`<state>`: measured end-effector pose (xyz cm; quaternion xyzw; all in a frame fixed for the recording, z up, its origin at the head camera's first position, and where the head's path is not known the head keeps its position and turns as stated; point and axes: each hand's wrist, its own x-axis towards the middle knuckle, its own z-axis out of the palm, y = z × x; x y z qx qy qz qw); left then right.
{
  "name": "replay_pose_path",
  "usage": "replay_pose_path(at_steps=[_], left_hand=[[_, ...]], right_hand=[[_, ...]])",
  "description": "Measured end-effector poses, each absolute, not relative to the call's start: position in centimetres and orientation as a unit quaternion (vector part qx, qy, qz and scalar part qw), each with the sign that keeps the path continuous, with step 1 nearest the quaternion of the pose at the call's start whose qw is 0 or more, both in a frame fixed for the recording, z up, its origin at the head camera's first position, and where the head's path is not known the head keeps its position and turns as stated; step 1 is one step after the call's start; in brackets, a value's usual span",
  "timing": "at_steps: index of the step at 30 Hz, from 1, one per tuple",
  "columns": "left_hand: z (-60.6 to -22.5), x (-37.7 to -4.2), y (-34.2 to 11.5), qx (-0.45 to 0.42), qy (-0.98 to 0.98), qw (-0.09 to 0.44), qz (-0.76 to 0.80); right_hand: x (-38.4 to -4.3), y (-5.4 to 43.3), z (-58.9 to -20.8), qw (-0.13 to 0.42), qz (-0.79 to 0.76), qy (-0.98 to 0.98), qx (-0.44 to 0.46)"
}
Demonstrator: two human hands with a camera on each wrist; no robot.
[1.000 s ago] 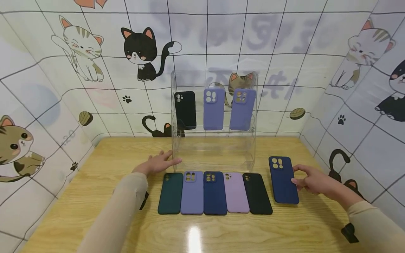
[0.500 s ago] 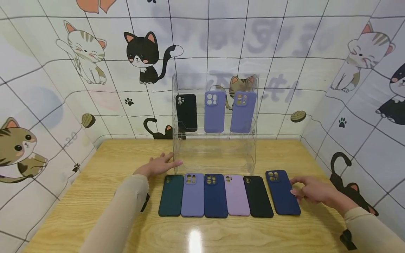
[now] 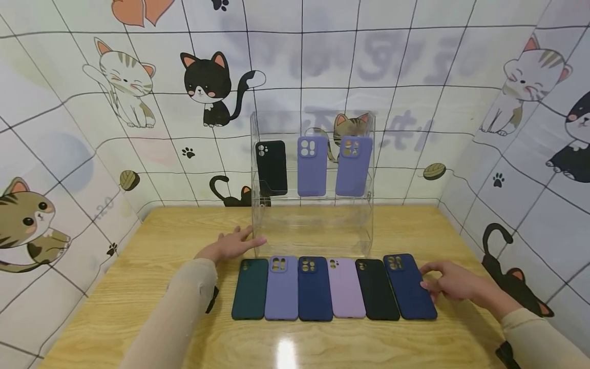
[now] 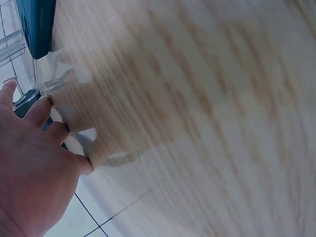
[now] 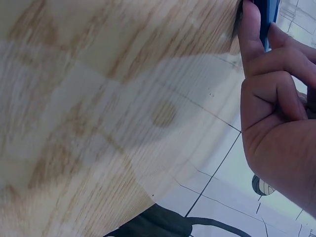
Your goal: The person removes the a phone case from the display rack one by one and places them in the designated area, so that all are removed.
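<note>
My right hand (image 3: 454, 281) pinches the right edge of a dark blue phone case (image 3: 409, 287) between thumb and fingers. This case lies on the wooden table at the right end of a row, up against a black phone case (image 3: 377, 289). In the right wrist view only a sliver of the blue case (image 5: 268, 19) shows between thumb and fingers. My left hand (image 3: 232, 244), fingers spread and fairly straight, rests at the lower left side of a clear acrylic stand (image 3: 313, 220). A dark green phone case (image 4: 39, 24) shows near that hand in the left wrist view.
Leftward along the row lie a pink case (image 3: 346, 288), another dark blue case (image 3: 315, 289), a lavender case (image 3: 281, 289) and the green one. Higher on the stand sit a black case (image 3: 271, 169) and two lavender cases (image 3: 312, 169). A cat-print wall covering stands behind.
My right hand has brought the dark blue case toward me and slightly left, down beside the black case at the row's end. The left hand has stayed at the stand.
</note>
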<state>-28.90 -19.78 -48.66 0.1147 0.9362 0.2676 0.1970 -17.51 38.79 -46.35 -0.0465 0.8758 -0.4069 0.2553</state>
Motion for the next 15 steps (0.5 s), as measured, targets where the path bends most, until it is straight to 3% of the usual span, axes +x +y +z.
replay_pose_path(at_steps=[15], left_hand=[[-48.67,-28.86,-19.81,0.105,0.935,0.197,0.277]], right_hand=[[-17.34,38.36,-45.61,0.256,-0.398,0.88,-0.029]])
